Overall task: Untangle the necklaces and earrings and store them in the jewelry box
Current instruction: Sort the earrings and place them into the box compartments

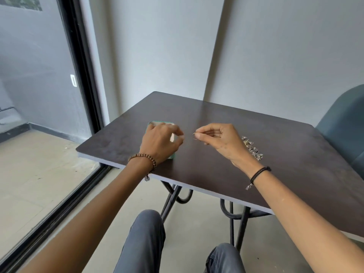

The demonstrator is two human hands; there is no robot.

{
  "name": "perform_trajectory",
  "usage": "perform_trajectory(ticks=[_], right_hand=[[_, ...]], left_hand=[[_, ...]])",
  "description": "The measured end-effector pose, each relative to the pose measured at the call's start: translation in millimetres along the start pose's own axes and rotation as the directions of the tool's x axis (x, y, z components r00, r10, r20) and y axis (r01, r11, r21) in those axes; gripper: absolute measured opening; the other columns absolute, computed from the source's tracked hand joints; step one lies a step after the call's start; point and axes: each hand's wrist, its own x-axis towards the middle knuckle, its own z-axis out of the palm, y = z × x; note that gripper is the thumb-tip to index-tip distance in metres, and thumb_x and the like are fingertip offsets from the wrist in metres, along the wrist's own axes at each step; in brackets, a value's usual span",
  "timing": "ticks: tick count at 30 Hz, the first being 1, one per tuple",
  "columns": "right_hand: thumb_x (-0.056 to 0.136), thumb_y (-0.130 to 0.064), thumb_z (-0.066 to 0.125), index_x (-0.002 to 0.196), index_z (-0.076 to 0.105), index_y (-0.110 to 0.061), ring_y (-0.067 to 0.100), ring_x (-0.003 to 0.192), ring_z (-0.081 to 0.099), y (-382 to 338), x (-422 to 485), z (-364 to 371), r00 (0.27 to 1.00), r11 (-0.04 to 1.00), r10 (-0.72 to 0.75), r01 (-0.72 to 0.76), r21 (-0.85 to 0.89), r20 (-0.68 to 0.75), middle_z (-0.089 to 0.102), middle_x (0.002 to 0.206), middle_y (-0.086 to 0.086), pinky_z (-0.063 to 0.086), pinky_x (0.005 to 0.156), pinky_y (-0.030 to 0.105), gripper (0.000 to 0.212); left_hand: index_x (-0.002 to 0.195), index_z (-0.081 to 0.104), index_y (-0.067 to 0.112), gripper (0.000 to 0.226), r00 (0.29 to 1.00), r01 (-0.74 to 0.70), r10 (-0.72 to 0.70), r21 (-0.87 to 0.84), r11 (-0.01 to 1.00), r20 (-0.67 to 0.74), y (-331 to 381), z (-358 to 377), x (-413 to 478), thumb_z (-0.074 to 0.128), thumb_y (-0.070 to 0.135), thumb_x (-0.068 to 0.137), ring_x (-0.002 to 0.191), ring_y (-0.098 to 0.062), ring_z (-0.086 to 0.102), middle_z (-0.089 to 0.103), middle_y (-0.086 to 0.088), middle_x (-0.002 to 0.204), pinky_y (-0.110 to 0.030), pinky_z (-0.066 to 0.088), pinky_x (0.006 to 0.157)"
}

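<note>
As left hand [160, 142] curls over box [154, 123], right hand [218, 140] pinches hoop [195, 136].

We logged colours: counter [275, 154] was dark brown, pale edge. Jewelry box [161, 122] had a teal-green rim. Hoop earring [194, 136] and jewelry pile [252, 147] silver. Beaded bracelet [143, 155] brown, cord bracelet [260, 171] black. Chair [344, 119] dull teal, trousers [145, 243] grey, wall [256, 56] plain pale grey, floor [39, 174] beige.
</note>
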Motion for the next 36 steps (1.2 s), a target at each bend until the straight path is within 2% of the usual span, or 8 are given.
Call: perform_trajectory(ticks=[4,9,14,17,22,27,32,36], right_hand=[[0.084,-0.018,0.082,0.093,0.079,-0.011,0.021,0.085,0.074,1,1,27,0.998,1.000,-0.014,0.014,0.000,0.055,0.078,0.089,0.002,0.058,0.074,0.026,0.012],[0.084,-0.014,0.081,0.093,0.078,-0.010,0.015,0.080,0.072,3,2,51,0.996,1.000,-0.014,0.014,0.000,0.094,0.078,0.088,0.003,0.057,0.073,0.025,0.010],[0.083,-0.019,0.082,0.092,0.079,-0.017,0.012,0.081,0.074,6,3,69,0.990,0.997,-0.013,0.023,-0.073,0.138,0.078,0.087,-0.003,0.059,0.079,0.029,0.010],[0.084,-0.023,0.081,0.091,0.079,-0.024,0.009,0.083,0.074,9,1,73,0.984,0.988,-0.021,0.048,-0.150,0.178,0.078,0.089,-0.008,0.060,0.084,0.034,0.008],[0.086,-0.026,0.079,0.092,0.079,-0.027,0.003,0.086,0.073,10,-5,73,0.983,0.969,-0.035,0.078,-0.235,0.182,0.077,0.092,-0.013,0.060,0.086,0.032,0.007],[0.087,-0.030,0.078,0.096,0.078,-0.028,0.003,0.088,0.071,11,-9,75,0.979,0.951,-0.047,0.105,-0.293,0.199,0.076,0.098,-0.015,0.061,0.080,0.032,0.010],[0.087,-0.033,0.077,0.097,0.078,-0.029,-0.004,0.079,0.067,9,-11,75,0.978,0.926,-0.052,0.123,-0.356,0.204,0.074,0.098,-0.017,0.059,0.070,0.022,0.011],[0.088,-0.030,0.077,0.101,0.079,-0.025,-0.013,0.073,0.061,8,-13,78,0.972,0.908,-0.067,0.153,-0.390,0.225,0.073,0.102,-0.012,0.049,0.060,0.012,0.014]], left_hand=[[0.098,0.072,0.028,0.023,0.993,0.120,-0.121,0.043,0.992,0.000,-30,-10,-24,0.058,0.044,0.090,0.108,-0.018,0.059,0.070,0.005,0.113,-0.034,0.036,0.091],[0.116,0.068,0.029,0.065,0.979,0.178,-0.179,0.014,0.984,0.102,-49,-12,-53,0.036,0.072,0.080,0.125,-0.016,0.049,0.060,0.005,0.133,-0.037,0.034,0.095],[0.134,0.056,0.029,0.068,0.979,0.128,-0.132,0.040,0.991,0.156,-59,-5,-73,0.036,0.072,0.085,0.136,-0.016,0.041,0.045,0.005,0.150,-0.038,0.033,0.105],[0.142,0.046,0.030,0.071,0.974,0.124,-0.128,0.031,0.992,0.187,-62,2,-81,0.034,0.073,0.087,0.145,-0.014,0.028,0.032,0.007,0.157,-0.038,0.026,0.110],[0.152,0.029,0.029,0.077,0.971,0.165,-0.152,-0.056,0.985,0.187,-67,12,-88,0.032,0.074,0.090,0.150,-0.006,0.010,0.017,0.011,0.162,-0.039,0.017,0.119],[0.156,0.018,0.027,0.081,0.964,0.207,-0.182,-0.117,0.971,0.196,-67,17,-91,0.031,0.073,0.091,0.150,-0.004,0.005,0.010,0.013,0.163,-0.037,0.005,0.121],[0.156,0.015,0.028,0.079,0.959,0.221,-0.188,-0.146,0.964,0.210,-67,17,-91,0.036,0.069,0.092,0.150,-0.005,0.005,0.009,0.013,0.163,-0.035,0.003,0.121],[0.156,0.014,0.028,0.080,0.959,0.226,-0.191,-0.157,0.961,0.209,-68,18,-91,0.035,0.071,0.092,0.150,-0.005,0.004,0.008,0.012,0.163,-0.035,0.001,0.120]])
